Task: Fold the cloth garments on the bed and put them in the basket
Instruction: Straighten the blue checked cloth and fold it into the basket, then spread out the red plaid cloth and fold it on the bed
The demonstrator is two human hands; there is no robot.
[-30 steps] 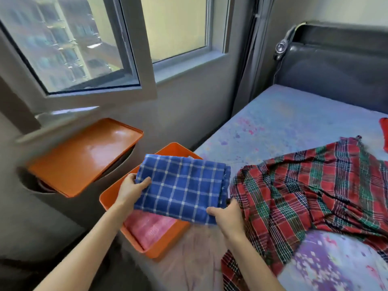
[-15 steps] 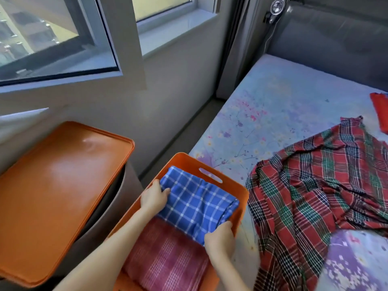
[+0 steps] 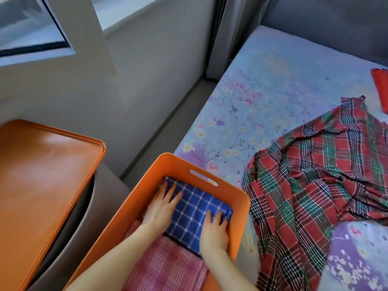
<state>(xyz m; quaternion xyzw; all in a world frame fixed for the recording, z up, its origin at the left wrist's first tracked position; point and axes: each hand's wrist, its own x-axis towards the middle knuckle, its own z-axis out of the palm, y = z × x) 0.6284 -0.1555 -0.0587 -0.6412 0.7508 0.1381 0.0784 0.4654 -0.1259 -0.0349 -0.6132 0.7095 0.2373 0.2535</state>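
Pressing flat with straight fingers [image 3: 175,195], the left hand [image 3: 160,208] and right hand [image 3: 214,229] hold nothing, both resting on the folded blue checked cloth [image 3: 195,215] inside the orange basket [image 3: 241,204], atop a pink checked cloth [image 3: 165,267]. Dragging them back carelessly could rumple its fold. At three o'clock the red plaid garment [image 3: 315,185] lies unfolded on the bed [image 3: 262,85], its edge beside the basket rim, likely to snag.

I see the bed [image 3: 273,85] under a pale floral sheet, running from lower right to the headboard. On it lie 2 cloths: a red-and-green plaid garment [image 3: 315,181], unfolded and rumpled, and a red cloth [image 3: 381,89] at the right frame edge. The orange basket [image 3: 241,215] stands at the bed's left edge.
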